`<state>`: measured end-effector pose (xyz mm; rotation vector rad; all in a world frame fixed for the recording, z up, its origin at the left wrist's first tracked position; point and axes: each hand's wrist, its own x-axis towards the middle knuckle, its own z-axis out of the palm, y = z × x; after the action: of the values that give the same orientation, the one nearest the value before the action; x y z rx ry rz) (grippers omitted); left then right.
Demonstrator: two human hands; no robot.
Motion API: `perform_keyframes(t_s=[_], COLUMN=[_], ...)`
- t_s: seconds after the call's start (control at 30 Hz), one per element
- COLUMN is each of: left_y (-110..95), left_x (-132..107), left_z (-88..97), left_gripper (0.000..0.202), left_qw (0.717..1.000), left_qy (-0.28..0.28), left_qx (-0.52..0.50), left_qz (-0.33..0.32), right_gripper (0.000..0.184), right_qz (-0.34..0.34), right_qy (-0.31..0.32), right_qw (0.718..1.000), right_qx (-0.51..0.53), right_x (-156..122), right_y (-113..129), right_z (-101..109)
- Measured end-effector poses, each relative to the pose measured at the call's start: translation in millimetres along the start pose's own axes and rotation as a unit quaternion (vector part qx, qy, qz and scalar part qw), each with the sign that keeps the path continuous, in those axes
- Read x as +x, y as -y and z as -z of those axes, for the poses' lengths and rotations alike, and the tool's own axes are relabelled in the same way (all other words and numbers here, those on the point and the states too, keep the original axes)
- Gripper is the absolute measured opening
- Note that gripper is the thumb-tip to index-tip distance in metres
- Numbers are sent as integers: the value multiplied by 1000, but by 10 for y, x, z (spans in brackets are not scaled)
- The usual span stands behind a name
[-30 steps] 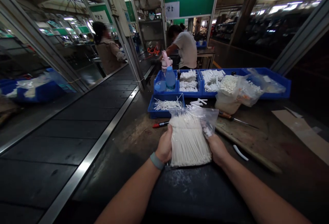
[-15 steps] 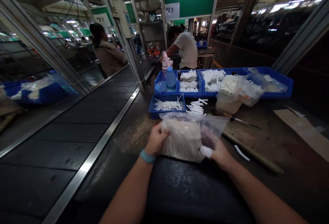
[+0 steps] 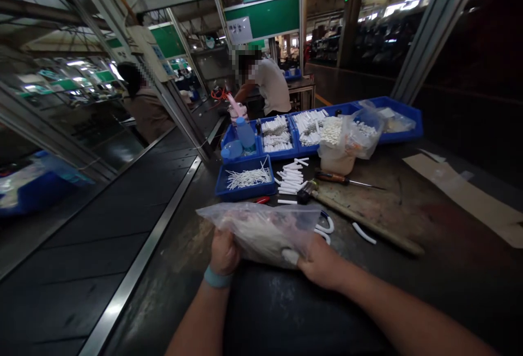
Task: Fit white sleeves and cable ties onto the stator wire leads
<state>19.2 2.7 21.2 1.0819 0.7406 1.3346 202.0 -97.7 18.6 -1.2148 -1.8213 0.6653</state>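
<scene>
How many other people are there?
2: a person in brown, left beside the conveyor; a person in white behind the blue trays. Others may be hidden farther back.

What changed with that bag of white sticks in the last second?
The bag of white sticks was tipped from upright, facing the person, down to lying nearly flat, low over the bench. The left hand and the right hand kept their grip on it throughout. The small blue tray, the loose white tubes and the screwdriver stayed put.
</scene>
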Motion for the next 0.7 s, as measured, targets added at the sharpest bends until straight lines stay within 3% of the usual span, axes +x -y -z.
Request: perform_keyframes(t_s=[0.1,0.17,0.3,0.4,0.47,0.53,0.63,0.7], left_y=[-42,-87,-199,-357,-491,-606,-687,-683], left_x=[18,37,-3,-200,-407,-625,-881,-982], left_z=[-48,-94,-194,-231,-184,-58,215,369], left_gripper=[53,61,62,55,55,65,68,63], left_qw=[1000,999,996,993,995,989,961,936], left_qy=[29,34,-61,-109,-94,-74,-81,-93], left_qx=[-3,5,50,36,-5,-42,-80,-91], left_qz=[-3,-20,-43,-25,29,124,253,326], right_gripper=[36,36,43,45,40,36,35,45], right_qz=[-29,-3,102,174,217,242,238,228], right_qy=[-80,-129,-206,-230,-199,-126,6,98], right_qw=[996,992,973,956,952,954,959,958], right_qx=[10,11,-9,-47,-87,-126,-154,-145], right_x=[1,1,14,31,35,27,-10,-38], right_y=[-115,-178,-230,-196,-142,-70,36,84], right_z=[-50,-87,-125,-95,-73,-75,-117,-130])
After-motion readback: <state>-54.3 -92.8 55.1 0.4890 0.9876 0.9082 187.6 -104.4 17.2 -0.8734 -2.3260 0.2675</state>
